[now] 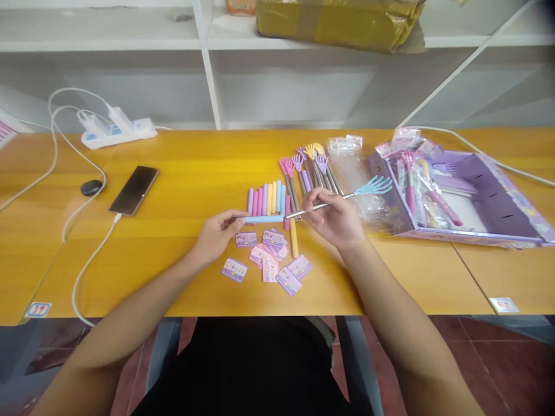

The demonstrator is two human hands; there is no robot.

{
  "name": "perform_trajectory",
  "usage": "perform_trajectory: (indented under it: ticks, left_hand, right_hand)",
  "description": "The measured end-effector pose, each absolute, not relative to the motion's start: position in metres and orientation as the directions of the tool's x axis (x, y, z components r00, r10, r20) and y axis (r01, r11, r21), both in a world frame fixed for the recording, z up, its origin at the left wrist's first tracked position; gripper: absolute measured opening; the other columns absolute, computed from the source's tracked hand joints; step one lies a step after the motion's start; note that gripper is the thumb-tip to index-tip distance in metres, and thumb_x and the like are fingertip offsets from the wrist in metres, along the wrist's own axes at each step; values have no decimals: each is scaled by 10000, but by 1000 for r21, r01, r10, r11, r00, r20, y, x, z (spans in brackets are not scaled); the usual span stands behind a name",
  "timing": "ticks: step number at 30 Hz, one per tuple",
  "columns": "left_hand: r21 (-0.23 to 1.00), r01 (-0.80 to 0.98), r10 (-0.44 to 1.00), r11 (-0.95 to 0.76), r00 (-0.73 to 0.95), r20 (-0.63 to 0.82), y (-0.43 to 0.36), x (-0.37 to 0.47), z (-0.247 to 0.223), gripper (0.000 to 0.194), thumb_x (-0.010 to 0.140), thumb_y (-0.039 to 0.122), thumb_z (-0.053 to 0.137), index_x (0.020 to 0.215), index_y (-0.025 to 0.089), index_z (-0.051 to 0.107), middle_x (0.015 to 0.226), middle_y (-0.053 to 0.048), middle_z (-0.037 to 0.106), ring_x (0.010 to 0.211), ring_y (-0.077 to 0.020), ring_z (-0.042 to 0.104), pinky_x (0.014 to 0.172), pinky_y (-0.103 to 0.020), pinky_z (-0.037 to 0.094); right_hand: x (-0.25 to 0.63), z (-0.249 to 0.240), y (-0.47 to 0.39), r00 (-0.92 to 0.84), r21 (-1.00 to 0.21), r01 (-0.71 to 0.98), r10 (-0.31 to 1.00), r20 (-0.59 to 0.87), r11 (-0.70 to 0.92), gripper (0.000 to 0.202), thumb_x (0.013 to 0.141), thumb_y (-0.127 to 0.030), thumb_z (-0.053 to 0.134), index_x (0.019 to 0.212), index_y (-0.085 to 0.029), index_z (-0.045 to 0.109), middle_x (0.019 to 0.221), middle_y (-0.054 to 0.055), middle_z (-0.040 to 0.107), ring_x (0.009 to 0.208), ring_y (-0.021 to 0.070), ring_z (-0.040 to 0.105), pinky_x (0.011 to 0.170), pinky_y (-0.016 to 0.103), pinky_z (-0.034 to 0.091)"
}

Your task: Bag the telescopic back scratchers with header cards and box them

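White shelves [108,29] run behind my yellow-brown wooden table [199,173], with a package [338,24] wrapped in brown tape resting on the ledge, and reddish floor tiles [459,352] show below the near edge. To the left, a white power strip [125,136] with chargers plugged in sits near the back, and its white cables loop down past a small black object [91,187] that I can't make out. A dark phone [134,190] lies beside it, a white cord [87,270] in its lower end. On the right, a purple box [472,235] takes up much of the table, holding bagged back scratchers, and clear plastic bags [347,159] lie crumpled against its left side. Several back scratchers [321,164] with pink, purple and yellow heads lie just beyond my hands, partly hidden by the right one. Nearer me are scattered small printed cards [269,270] and a loose yellow tube [293,240]. Over the middle of the table, my left hand [219,234] pinches a light blue tube [265,219], which covers the near ends of a row of coloured tubes [265,198]. My right hand [332,216] grips the metal rod of a blue back scratcher [373,185], its bare end right at the tube's end; whether they touch I can't tell.
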State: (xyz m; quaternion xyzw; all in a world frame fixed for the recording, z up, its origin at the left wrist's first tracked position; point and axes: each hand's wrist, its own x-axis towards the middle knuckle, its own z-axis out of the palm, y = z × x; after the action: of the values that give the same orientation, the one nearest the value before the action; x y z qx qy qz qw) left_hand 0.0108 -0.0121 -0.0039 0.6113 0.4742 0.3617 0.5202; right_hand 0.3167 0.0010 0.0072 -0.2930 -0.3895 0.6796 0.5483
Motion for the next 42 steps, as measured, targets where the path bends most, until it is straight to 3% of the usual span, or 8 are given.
perform_trajectory:
  ticks: [12,18,22,26,29,35,42]
  left_hand:
    - [972,233,936,-6,344,-77,-13,10,-6,345,979,471,738,1193,205,789,1173,-78,821,1060,-224,748,955,-372,577]
    - [913,389,937,-123,350,-23,-16,11,-5,284,985,454,735,1152,242,825,1128,-55,844,1001,-226,756,906,-372,571]
    - [909,398,930,-121,366,-37,-19,13,-4,282,994,445,715,1144,233,826,1056,-50,852,938,-218,762,856,-357,570]
    - [909,402,922,-113,383,-54,-20,14,-6,288,1006,434,700,1169,227,815,1044,-57,862,950,-227,783,867,-363,588]
    - [906,406,908,-122,414,-63,-21,14,-5,287,1030,419,670,1192,229,812,1044,-50,869,950,-222,795,855,-345,596]
    - [869,444,871,-219,490,-30,-31,18,6,292,1066,417,621,1169,238,828,921,-2,845,797,-173,729,753,-287,527]
    - [830,484,843,-276,536,-32,-38,24,5,278,1073,381,601,1204,252,810,883,24,792,765,-154,677,780,-282,501]
  right_hand:
    - [315,7,-2,-205,-870,-490,977,52,-56,128,880,-334,806,868,-210,775,749,6,706,536,90,461,523,241,378]
    - [314,8,-5,-212,-906,-422,975,64,-32,135,887,-335,768,854,-205,752,760,17,707,538,101,449,527,260,389]
    - [312,7,-6,-235,-908,-419,969,73,-33,145,903,-342,744,867,-201,739,768,10,701,522,93,445,527,261,397]
    - [308,-1,-3,-242,-906,-422,967,74,-37,197,906,-385,751,860,-197,713,757,5,683,516,93,470,511,254,395]
    - [303,-6,-2,-249,-893,-449,965,78,-44,208,895,-406,745,878,-204,698,804,-1,697,483,74,412,495,255,380]
    - [282,-11,-16,-327,-949,-314,942,70,-38,247,950,-466,645,993,-237,727,974,21,682,518,89,320,461,261,205]
    - [270,-19,-27,-417,-982,-188,903,104,27,506,1076,-697,515,1211,-262,734,1112,53,655,582,107,375,487,278,259]
